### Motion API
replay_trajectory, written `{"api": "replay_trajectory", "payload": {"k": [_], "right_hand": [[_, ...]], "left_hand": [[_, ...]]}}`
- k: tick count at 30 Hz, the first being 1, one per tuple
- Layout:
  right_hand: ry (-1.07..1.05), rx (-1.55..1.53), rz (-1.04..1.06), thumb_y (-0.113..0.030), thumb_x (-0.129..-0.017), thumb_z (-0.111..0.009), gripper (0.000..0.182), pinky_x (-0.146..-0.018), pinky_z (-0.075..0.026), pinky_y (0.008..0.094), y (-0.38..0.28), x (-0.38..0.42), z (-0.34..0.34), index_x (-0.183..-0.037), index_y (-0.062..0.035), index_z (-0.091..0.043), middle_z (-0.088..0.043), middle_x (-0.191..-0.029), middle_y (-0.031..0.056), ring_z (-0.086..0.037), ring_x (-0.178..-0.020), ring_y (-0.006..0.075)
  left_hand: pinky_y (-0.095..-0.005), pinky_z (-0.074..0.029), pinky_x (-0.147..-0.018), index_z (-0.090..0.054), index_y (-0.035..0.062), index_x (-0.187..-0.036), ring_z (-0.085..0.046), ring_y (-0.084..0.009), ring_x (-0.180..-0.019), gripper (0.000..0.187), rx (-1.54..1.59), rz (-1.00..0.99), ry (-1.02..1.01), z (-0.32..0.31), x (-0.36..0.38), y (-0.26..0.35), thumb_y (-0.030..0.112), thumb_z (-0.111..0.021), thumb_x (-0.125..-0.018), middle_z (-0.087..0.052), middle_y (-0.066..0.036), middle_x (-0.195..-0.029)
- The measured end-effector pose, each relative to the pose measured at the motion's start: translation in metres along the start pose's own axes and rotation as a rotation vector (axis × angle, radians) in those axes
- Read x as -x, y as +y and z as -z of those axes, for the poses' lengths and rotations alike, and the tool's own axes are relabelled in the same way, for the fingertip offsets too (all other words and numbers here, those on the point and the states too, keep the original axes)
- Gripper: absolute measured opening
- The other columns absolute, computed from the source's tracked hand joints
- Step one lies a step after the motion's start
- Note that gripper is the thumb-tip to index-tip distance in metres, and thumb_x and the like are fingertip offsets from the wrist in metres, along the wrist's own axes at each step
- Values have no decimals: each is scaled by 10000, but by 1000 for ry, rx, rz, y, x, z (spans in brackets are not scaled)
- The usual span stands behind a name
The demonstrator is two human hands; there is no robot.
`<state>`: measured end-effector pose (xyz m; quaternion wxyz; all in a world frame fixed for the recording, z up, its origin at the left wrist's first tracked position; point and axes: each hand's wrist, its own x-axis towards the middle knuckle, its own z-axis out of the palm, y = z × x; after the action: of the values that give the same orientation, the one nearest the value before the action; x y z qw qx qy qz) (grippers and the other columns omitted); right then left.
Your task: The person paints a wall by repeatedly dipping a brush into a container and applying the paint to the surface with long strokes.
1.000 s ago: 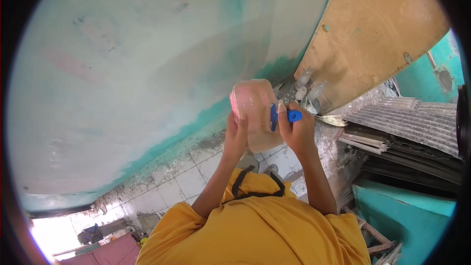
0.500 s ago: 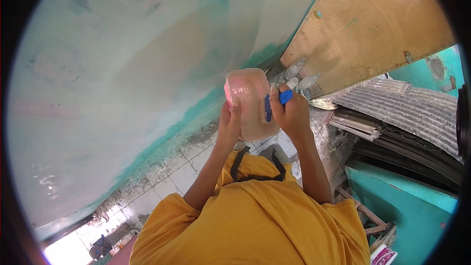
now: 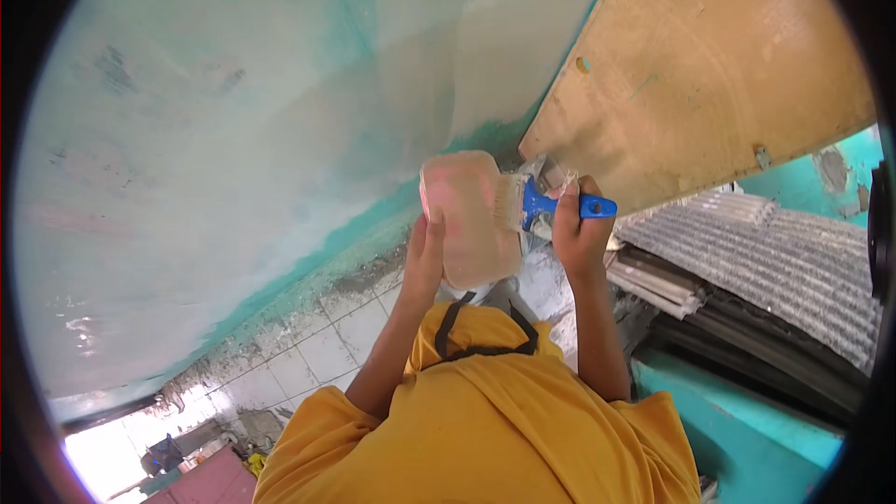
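Observation:
A rectangular translucent container point(image 3: 469, 224) with pinkish contents is held by my left hand point(image 3: 426, 257), whose fingers wrap its left side. My right hand point(image 3: 581, 229) grips a wide paintbrush point(image 3: 539, 203) by its blue handle. The pale bristles point left and meet the container's right edge. Beside them on the left rises a wall point(image 3: 280, 112) with a whitish, streaky coat over turquoise paint.
A tan wooden board point(image 3: 700, 65) leans at the upper right. Stacked corrugated sheets point(image 3: 756, 257) lie at the right, above a turquoise surface point(image 3: 747, 420). Clear bottles stand behind the brush. White floor tiles point(image 3: 322, 355) show below the wall.
The brush has come up out of the container and turned sideways as my right hand moved right. The container has shifted slightly left and down in view.

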<state>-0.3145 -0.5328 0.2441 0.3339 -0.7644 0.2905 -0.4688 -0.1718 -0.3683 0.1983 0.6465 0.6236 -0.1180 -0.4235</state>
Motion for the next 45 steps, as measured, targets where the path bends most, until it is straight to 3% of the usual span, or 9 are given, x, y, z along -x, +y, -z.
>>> {"api": "replay_trajectory", "payload": {"k": [3, 4, 7, 12, 19, 30, 38, 41, 45], "right_hand": [[-50, 46, 1, -159, -1007, -510, 266, -567, -453, 314, 6, -23, 25, -819, 7, -598, -632, -671, 104, -601, -591, 191], [-44, 24, -2, -144, -992, -545, 222, -558, -492, 373, 11, -29, 30, -838, 0, -615, -684, -738, 155, -677, -633, 300], [-36, 54, -45, -140, -995, -543, 237, -553, -491, 375, 25, -42, 43, -822, 3, -618, -685, -732, 163, -686, -640, 299], [186, -88, -208, -248, -1053, -476, 331, -504, -387, 256, 59, -48, 35, -833, -20, -568, -544, -679, 17, -509, -565, 106], [312, -538, -563, -274, -1018, -571, 224, -614, -503, 253, 67, -84, -5, -952, -61, -578, -576, -794, 23, -542, -645, 84], [302, -941, -172, -289, -1022, -530, 377, -903, -544, 344, -1, -272, -91, -1251, 8, -572, -667, -1080, 126, -663, -950, 198], [428, -839, -515, -238, -984, -528, 334, -770, -582, 343, 98, -209, -137, -1095, 61, -626, -698, -925, 156, -693, -794, 212], [406, -705, -436, -251, -973, -554, 301, -695, -596, 315, 101, -225, -125, -1043, 11, -686, -715, -868, 114, -706, -720, 196], [427, -646, -300, -204, -973, -543, 284, -669, -589, 297, 4, -308, -89, -969, 23, -714, -723, -849, 122, -708, -710, 181]], "left_hand": [[-312, -427, -1006, -432, -57, -1404, -526, -189, -1183, 746, 6, 16, 27, -25, 5, -3, 581, -459, -1018, -549, -131, -1279], [-311, -430, -1000, -440, -55, -1396, -527, -185, -1180, 733, 3, 52, 49, -31, 5, -3, 575, -456, -1022, -551, -127, -1275], [-307, -436, -986, -446, -52, -1390, -532, -176, -1162, 726, -42, 6, 48, -41, -1, -10, 575, -453, -1024, -555, -116, -1262], [-308, -435, -986, -447, -46, -1392, -531, -175, -1159, 731, -23, 37, 21, -47, -7, 8, 583, -459, -1019, -555, -119, -1267], [-307, -434, -991, -441, -27, -1405, -532, -178, -1167, 731, 23, 58, 0, -13, -29, 18, 587, -474, -1010, -551, -120, -1286], [-326, -479, -962, -421, -9, -1417, -565, -198, -1171, 715, 82, -8, -57, 58, -64, 36, 576, -473, -1010, -563, -120, -1278], [-329, -529, -867, -444, -3, -1381, -603, -195, -1109, 727, 62, 85, -23, 83, -75, 19, 609, -485, -990, -577, -128, -1236], [-332, -536, -860, -446, -4, -1382, -609, -200, -1099, 733, 5, 101, -31, 86, -78, 15, 612, -491, -987, -579, -127, -1232], [-329, -527, -891, -440, -12, -1389, -600, -205, -1119, 732, 45, 64, -45, 78, -76, 27, 600, -495, -991, -573, -129, -1243]]}}
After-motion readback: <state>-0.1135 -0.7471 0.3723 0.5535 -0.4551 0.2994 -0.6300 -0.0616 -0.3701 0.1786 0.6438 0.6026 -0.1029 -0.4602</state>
